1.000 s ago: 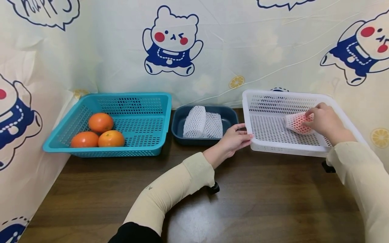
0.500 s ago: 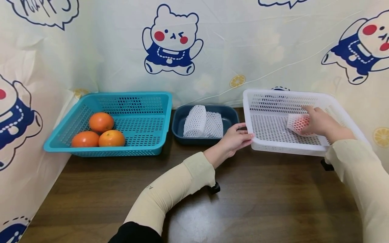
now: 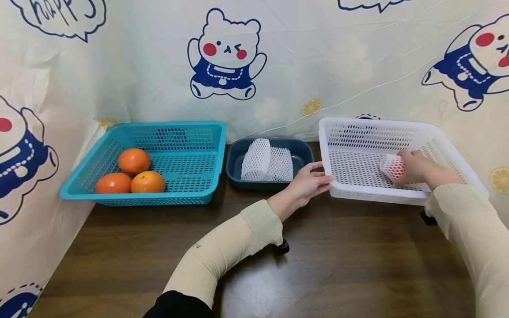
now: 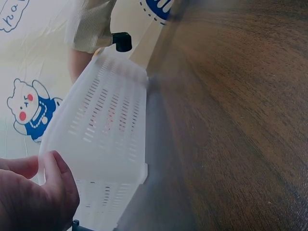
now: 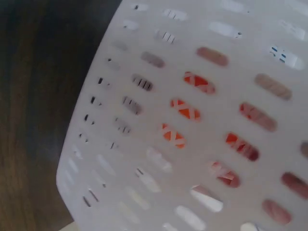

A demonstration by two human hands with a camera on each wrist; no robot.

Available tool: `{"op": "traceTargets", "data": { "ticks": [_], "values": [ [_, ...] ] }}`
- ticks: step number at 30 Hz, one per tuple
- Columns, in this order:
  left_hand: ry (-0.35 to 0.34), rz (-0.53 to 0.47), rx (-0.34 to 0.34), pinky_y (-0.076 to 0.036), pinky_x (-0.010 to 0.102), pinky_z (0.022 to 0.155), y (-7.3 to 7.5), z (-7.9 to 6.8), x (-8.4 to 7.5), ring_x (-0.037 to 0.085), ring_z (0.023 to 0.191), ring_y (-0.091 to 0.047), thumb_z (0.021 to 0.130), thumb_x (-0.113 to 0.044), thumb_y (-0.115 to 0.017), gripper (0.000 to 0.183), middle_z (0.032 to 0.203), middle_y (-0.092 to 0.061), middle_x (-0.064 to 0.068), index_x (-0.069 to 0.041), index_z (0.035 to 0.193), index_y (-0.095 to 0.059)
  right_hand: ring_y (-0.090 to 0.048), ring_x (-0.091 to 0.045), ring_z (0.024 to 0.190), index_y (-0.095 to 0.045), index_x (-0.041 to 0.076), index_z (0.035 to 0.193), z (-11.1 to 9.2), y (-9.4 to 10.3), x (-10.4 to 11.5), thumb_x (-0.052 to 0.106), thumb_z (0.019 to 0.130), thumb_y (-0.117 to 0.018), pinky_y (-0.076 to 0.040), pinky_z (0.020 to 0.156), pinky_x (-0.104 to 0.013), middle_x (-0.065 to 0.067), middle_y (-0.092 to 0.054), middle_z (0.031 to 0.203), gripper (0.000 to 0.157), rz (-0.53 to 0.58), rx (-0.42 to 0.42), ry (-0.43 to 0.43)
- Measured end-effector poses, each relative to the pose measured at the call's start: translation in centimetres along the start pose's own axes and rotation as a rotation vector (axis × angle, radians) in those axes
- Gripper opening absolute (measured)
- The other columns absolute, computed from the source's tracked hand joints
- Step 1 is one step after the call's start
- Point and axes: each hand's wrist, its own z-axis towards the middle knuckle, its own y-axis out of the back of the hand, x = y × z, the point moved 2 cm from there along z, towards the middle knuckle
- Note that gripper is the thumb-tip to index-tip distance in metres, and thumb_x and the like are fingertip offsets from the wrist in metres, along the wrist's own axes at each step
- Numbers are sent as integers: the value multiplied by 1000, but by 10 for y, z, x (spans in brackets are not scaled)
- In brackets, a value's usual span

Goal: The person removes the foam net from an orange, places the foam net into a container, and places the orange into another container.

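Observation:
My left hand [image 3: 306, 183] pinches the near left corner rim of a white slotted plastic basket [image 3: 374, 194]; in the left wrist view the thumb and fingers of the left hand [image 4: 41, 195] meet at that rim. Inside the basket, toward its right end, my right hand [image 3: 423, 168] grips an orange-coloured fruit in a white foam net [image 3: 391, 168]. Most of the fruit is hidden by the hand. From the right wrist, the basket wall [image 5: 139, 163] fills the view, and bits of the netted fruit [image 5: 185, 109] show orange through its slots.
A dark blue tray [image 3: 258, 185] holding white foam nets [image 3: 256, 161] stands left of the white basket. Farther left, a turquoise basket [image 3: 191, 176] holds three orange fruits [image 3: 135, 160]. A printed cloth [image 3: 286, 66] hangs behind, and the brown wooden table [image 3: 318, 265] lies in front.
My right hand has settled lower around the netted fruit, with its fingers covering more of it. The fruit has shifted slightly to the right. My left hand keeps its place on the rim.

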Motion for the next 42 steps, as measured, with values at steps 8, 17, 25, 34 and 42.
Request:
{"op": "traceTargets", "data": {
  "ticks": [8,17,25,34,42],
  "values": [
    [-10,5,-14,-55,37,94,-1,-3,-1,22,96,-69,96,6,-67,56,101,-65,9,-5,147,-47,-42,-65,115,-27,-16,144,-3,0,-3,28,72,-90,-36,94,-76,-50,-34,130,106,-6,-19,38],
    [-14,2,-21,-55,37,94,1,-5,0,21,94,-68,95,5,-68,58,106,-67,12,-5,147,-47,-47,-62,110,-31,-16,142,-9,4,10,21,75,-86,-40,92,-73,-48,-39,124,95,-39,-102,104],
    [-17,12,-24,-56,35,91,-1,-7,-3,20,91,-69,94,5,-70,57,103,-67,10,-4,145,-49,-45,-61,111,-30,-18,142,-20,21,25,16,75,-88,-40,91,-73,-48,-38,126,95,-9,-151,141],
    [-10,-6,-35,-51,44,100,3,-7,-5,22,92,-69,90,9,-72,56,105,-69,12,-2,142,-53,-46,-60,113,-31,-15,145,-31,33,48,16,76,-88,-41,91,-73,-47,-37,131,95,-3,-184,177],
    [1,18,-13,-49,44,103,9,-10,-11,17,84,-66,91,11,-68,51,101,-67,11,-1,140,-58,-50,-56,112,-39,-10,142,-40,38,70,18,74,-90,-46,88,-69,-43,-43,130,90,-30,-229,243]
  ]
}}
